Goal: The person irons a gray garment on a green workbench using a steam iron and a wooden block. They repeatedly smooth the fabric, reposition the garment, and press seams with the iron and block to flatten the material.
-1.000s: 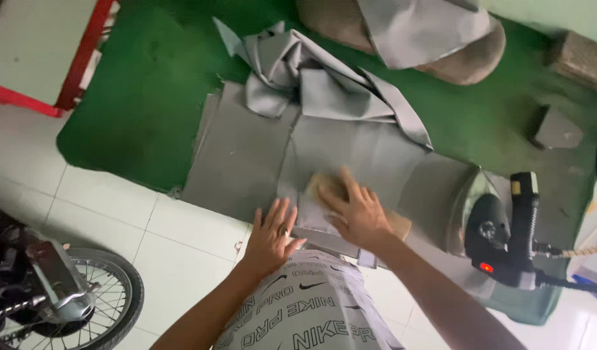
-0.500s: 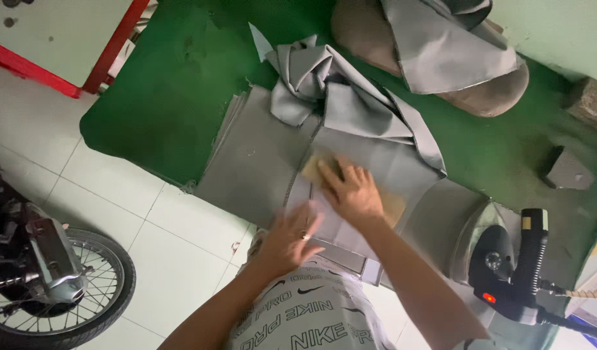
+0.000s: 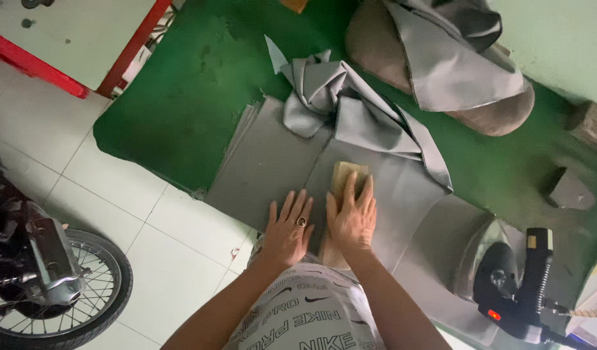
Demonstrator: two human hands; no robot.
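Surface: a green-covered surface (image 3: 182, 110) fills the upper picture, over white floor tiles at 8 o'clock.
Grey sheets: flat grey material (image 3: 266, 162) lies at centre, with a crumpled grey strip (image 3: 337, 97) at its 12 o'clock edge.
Padded form: a brown rounded form (image 3: 493, 116) draped in grey sits at 1 o'clock.
Wheel: a spoked wheel (image 3: 84, 285) stands at 8 o'clock on the floor.
Iron: a black-handled iron (image 3: 518, 291) rests at 4 o'clock, well apart from the hands.
Right hand (image 3: 351, 217): flat, fingers loosely spread, pressing a tan block (image 3: 347, 178) onto the grey sheet.
Left hand (image 3: 288, 227): open, palm down on the sheet, just beside the right; a ring shows.
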